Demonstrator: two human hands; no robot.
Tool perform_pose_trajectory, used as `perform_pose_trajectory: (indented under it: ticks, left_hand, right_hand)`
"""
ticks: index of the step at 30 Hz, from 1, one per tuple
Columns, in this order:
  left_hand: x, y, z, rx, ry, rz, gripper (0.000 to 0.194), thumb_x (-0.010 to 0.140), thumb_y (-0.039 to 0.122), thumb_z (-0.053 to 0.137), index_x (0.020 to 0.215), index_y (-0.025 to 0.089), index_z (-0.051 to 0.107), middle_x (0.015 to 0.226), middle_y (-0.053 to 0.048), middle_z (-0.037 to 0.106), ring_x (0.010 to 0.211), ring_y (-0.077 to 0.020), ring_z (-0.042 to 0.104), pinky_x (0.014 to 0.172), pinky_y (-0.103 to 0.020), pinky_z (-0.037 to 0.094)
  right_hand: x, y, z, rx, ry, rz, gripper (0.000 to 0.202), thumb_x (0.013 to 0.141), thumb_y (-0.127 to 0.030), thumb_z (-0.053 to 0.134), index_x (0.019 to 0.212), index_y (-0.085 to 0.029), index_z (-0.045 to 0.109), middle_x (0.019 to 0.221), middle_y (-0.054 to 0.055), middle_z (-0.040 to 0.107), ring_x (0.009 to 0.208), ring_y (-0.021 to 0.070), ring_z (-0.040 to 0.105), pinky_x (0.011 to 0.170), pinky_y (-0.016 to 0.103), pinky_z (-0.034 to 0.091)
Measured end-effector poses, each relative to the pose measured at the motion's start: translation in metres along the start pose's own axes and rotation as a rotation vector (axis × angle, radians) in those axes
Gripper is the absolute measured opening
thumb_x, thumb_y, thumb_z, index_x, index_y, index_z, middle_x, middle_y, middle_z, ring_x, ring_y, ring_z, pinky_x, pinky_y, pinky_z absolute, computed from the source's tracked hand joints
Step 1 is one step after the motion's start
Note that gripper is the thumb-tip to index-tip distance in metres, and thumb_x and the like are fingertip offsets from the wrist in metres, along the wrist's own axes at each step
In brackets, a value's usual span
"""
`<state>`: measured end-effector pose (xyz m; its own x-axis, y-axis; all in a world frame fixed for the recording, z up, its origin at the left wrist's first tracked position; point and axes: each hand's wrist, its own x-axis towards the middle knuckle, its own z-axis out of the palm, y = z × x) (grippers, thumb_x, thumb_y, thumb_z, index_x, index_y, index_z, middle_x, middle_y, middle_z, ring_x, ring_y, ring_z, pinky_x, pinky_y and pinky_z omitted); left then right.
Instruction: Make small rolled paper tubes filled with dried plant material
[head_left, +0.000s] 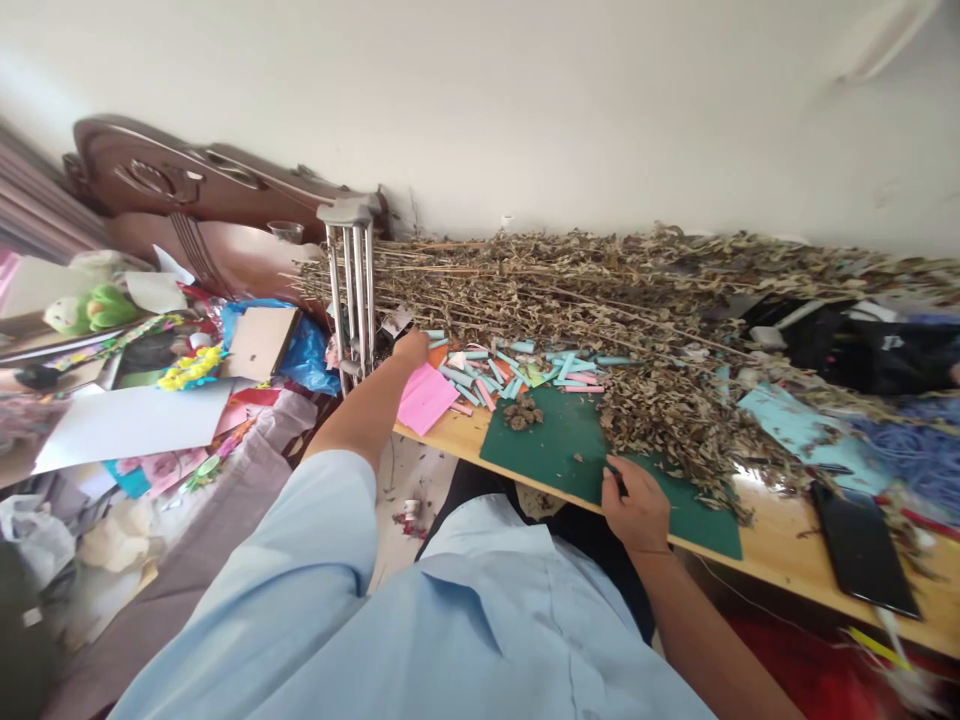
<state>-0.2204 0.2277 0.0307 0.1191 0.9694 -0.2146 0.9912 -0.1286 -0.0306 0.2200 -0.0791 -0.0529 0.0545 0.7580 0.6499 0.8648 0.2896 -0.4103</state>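
The person's right hand (639, 505) is at the near edge of the green mat (562, 435), fingers curled in, closed on a small dark piece (618, 479). The left hand (411, 350) reaches out left of the mat, by the far side of the pink paper (427, 398); its fingers are hidden, so its opening and any hold cannot be told. A leaf clump (523, 413) sits on the mat's far left part, and a leaf pile (660, 415) covers its far right; bare green lies between them. Paper rolls (480, 375) crowd the mat's far left edge. The table (772, 530) ends just short of the mat's near edge. Dry stalks (525, 285) fill the space beyond; a phone (862, 550) lies right of the mat.
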Motion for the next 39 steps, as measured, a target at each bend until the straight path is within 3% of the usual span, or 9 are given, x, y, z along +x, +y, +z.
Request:
perform_pose_trajectory:
  ticks: [7, 11, 17, 22, 30, 34, 39]
  left_hand:
    - [-0.007, -0.027, -0.007, 0.062, -0.007, -0.080, 0.040, 0.087, 0.008, 0.054, 0.124, 0.011, 0.067, 0.129, -0.023, 0.063, 0.111, -0.0301, 0.067, 0.097, -0.041, 0.053]
    - [-0.002, -0.026, -0.006, 0.032, 0.022, -0.129, 0.039, 0.090, 0.010, 0.052, 0.125, 0.014, 0.068, 0.127, -0.022, 0.065, 0.110, -0.0276, 0.067, 0.097, -0.038, 0.053]
    - [0.002, -0.028, 0.000, -0.062, 0.097, -0.232, 0.032, 0.092, 0.013, 0.049, 0.116, 0.014, 0.071, 0.109, -0.018, 0.074, 0.103, -0.0263, 0.069, 0.093, -0.034, 0.051]
    - [0.003, -0.031, 0.003, -0.141, 0.155, -0.288, 0.034, 0.092, 0.016, 0.050, 0.118, 0.020, 0.072, 0.112, -0.014, 0.074, 0.103, -0.0260, 0.070, 0.090, -0.033, 0.051]
    - [0.001, -0.022, -0.004, -0.213, 0.168, -0.300, 0.034, 0.090, 0.018, 0.053, 0.116, 0.018, 0.073, 0.113, -0.015, 0.074, 0.105, -0.0259, 0.069, 0.091, -0.034, 0.051]
    - [-0.026, -0.017, -0.012, -0.280, 0.227, -0.274, 0.038, 0.091, 0.037, 0.060, 0.123, 0.020, 0.069, 0.121, -0.013, 0.072, 0.112, -0.0284, 0.067, 0.094, -0.036, 0.051]
    - [-0.106, 0.004, -0.007, -0.291, 0.163, -0.076, 0.064, 0.087, 0.066, 0.058, 0.137, 0.025, 0.060, 0.140, -0.010, 0.062, 0.124, -0.0293, 0.061, 0.107, -0.039, 0.047]
  right_hand:
    - [0.002, -0.002, -0.002, -0.013, 0.005, -0.019, 0.024, 0.093, -0.019, 0.060, 0.114, -0.016, 0.070, 0.107, 0.013, 0.076, 0.096, 0.0250, 0.072, 0.090, 0.039, 0.060]
    - [0.003, -0.004, -0.003, -0.024, 0.014, -0.027, 0.023, 0.092, -0.018, 0.061, 0.114, -0.015, 0.070, 0.106, 0.013, 0.076, 0.095, 0.0244, 0.072, 0.089, 0.038, 0.060]
    - [0.003, -0.003, -0.003, -0.025, 0.003, -0.034, 0.024, 0.092, -0.018, 0.061, 0.114, -0.016, 0.070, 0.106, 0.013, 0.076, 0.095, 0.0248, 0.072, 0.089, 0.038, 0.060]
    - [0.002, -0.001, -0.002, -0.035, -0.005, -0.036, 0.024, 0.091, -0.017, 0.063, 0.114, -0.015, 0.070, 0.106, 0.012, 0.076, 0.095, 0.0244, 0.072, 0.090, 0.038, 0.060]
    - [0.000, 0.000, -0.003, -0.031, -0.020, -0.016, 0.024, 0.092, -0.018, 0.061, 0.114, -0.016, 0.070, 0.107, 0.012, 0.076, 0.097, 0.0248, 0.071, 0.091, 0.039, 0.059]
    - [-0.002, 0.001, -0.003, -0.018, -0.022, 0.006, 0.023, 0.093, -0.020, 0.061, 0.113, -0.016, 0.071, 0.106, 0.012, 0.076, 0.097, 0.0248, 0.071, 0.091, 0.039, 0.059]
    - [-0.002, 0.002, -0.003, -0.002, -0.027, 0.006, 0.025, 0.092, -0.019, 0.061, 0.115, -0.016, 0.070, 0.108, 0.012, 0.076, 0.098, 0.0245, 0.071, 0.092, 0.039, 0.059]
